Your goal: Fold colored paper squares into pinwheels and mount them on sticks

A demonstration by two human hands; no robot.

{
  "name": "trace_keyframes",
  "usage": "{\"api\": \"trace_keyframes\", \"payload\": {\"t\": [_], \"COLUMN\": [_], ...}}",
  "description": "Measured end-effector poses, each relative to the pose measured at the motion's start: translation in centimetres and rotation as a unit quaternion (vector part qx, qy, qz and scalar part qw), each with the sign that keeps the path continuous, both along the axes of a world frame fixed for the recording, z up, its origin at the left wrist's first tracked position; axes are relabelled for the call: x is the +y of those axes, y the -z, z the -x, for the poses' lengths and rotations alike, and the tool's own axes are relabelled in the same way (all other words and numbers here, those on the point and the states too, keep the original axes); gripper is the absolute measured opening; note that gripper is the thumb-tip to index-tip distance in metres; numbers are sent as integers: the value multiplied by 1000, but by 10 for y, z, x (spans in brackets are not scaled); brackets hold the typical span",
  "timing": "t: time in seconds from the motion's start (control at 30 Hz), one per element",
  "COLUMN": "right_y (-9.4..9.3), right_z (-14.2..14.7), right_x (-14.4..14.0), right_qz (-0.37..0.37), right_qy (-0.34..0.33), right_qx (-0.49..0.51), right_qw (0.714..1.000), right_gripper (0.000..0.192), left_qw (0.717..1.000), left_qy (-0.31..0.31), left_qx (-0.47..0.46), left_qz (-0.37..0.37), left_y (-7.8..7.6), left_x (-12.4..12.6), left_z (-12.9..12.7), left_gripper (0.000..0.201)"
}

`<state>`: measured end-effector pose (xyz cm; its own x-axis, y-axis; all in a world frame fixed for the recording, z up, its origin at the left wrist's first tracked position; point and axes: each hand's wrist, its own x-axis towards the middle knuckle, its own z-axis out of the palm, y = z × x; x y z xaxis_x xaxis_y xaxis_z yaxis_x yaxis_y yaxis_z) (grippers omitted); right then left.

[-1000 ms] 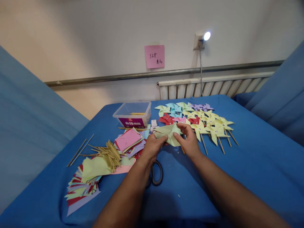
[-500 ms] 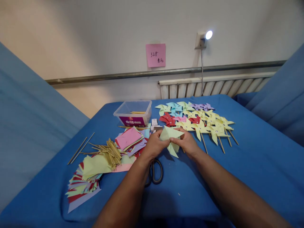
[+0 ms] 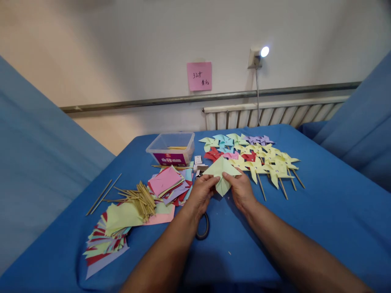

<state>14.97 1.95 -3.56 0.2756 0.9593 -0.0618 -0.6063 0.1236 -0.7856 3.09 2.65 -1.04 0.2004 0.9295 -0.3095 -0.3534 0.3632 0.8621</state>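
Between my two hands, above the blue table, is a pale green paper square (image 3: 222,167) with cut slits running in from its corners. My left hand (image 3: 204,190) pinches its left side, thumb on the face near the middle. On the other side, my right hand (image 3: 242,189) grips the paper the same way, its thumb also close to the centre. Fingers behind the paper are hidden. Under my left wrist lies a pair of scissors, of which a black handle loop (image 3: 203,226) shows. Finished pinwheels (image 3: 256,166) on sticks lie just beyond my right hand.
Left of my hands are stacked coloured paper squares (image 3: 166,180), a pile of thin sticks (image 3: 143,201) and fanned paper sheets (image 3: 105,240). Behind them stands a clear plastic box (image 3: 171,158) holding sticks, with small white boxes (image 3: 198,160) beside it. A blue cloth (image 3: 330,228) covers the table.
The green paper has turned and now lies flatter, with one corner pointing away from me. Both thumbs have shifted to either side of its centre. The view has tilted slightly.
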Motion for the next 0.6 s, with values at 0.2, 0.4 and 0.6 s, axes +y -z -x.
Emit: {"api": "trace_keyframes", "payload": {"t": [0.2,0.4,0.6], "right_y": [3,6,2], "right_z": [4,-1,-13], "right_x": [-1,-1,-4], "right_qz": [8,-17,-168], "right_qy": [-22,-14,55], "right_qx": [12,-67,-385], "right_qw": [1000,997,906], "right_gripper": [44,48,49], "left_qw": [1000,1000,992], "left_qy": [3,-30,-81], "left_qx": [10,-8,-95], "left_qz": [-18,-8,24], "left_y": [6,1,-17], "left_x": [2,4,11], "left_z": [-1,3,13], "left_gripper": [26,26,29]}}
